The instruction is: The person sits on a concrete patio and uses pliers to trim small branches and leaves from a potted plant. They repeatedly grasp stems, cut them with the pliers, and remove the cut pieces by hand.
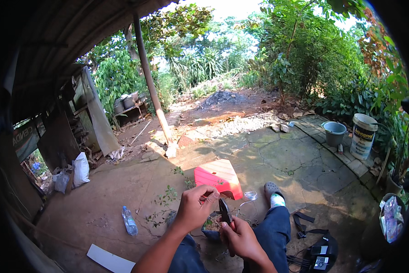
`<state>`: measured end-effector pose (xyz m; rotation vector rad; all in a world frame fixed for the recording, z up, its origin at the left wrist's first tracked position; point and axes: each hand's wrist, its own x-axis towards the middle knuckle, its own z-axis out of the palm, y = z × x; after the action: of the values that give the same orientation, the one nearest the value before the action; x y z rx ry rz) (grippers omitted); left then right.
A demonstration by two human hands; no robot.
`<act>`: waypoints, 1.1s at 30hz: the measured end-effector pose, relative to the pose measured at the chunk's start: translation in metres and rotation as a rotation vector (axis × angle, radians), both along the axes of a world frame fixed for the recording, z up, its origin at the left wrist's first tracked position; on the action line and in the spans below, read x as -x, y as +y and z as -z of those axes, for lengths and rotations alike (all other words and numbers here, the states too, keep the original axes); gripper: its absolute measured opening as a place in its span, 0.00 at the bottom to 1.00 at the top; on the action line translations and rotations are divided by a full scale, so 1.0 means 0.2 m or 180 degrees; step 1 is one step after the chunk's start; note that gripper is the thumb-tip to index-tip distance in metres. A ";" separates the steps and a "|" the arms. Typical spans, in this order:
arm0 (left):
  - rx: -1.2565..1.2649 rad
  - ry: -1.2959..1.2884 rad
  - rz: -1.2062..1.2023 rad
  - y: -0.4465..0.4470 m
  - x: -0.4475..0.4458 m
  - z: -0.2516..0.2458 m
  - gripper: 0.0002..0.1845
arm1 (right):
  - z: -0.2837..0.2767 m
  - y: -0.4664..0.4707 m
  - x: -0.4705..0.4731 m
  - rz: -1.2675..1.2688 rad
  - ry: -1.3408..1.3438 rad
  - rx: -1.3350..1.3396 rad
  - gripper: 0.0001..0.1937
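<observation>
My right hand (240, 237) grips a pair of pliers (225, 210) with dark jaws and reddish handles, the jaws pointing up. Close to the jaw tips, the thumb and fingers of my left hand (197, 206) are pinched together. Whatever may lie between them is too small to make out. Between my legs stands a dark plant pot or bag (211, 233), partly hidden by my hands. Thin leafy branches (168, 196) spread to the left of it. Just beyond my hands is a red plastic stool (218, 174), with a loose coil of silvery wire (251, 195) at its right.
A plastic bottle (129, 221) lies left, near a white flat strip (109, 259). By my right leg rests a black bag with straps (322, 250). A grey bucket (334, 133) and a white paint pail (363, 136) stand at the paving edge. A post (153, 85) holds the roof.
</observation>
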<state>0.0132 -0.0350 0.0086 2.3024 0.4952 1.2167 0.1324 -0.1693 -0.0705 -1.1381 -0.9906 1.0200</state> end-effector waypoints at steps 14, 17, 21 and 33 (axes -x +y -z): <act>0.1240 -0.0395 0.0361 -0.02 0.03 -0.04 0.10 | -0.02 -0.01 -0.01 -0.0210 -0.0027 -0.0148 0.12; 0.0959 -0.0329 0.0307 -0.03 0.02 -0.05 0.09 | -0.02 0.00 -0.01 -0.0319 0.0201 -0.0221 0.13; 0.0520 -0.0091 0.0224 -0.03 0.02 -0.04 0.06 | -0.04 -0.01 -0.03 -0.0632 0.0918 0.0052 0.15; -0.0083 0.0154 0.0284 0.00 0.03 -0.04 0.04 | -0.06 -0.02 -0.07 -0.1226 0.1443 0.0073 0.16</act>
<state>0.0062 -0.0349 0.0173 2.3543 0.3913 1.1339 0.1468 -0.1735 -0.0576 -0.6941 -0.8427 1.5216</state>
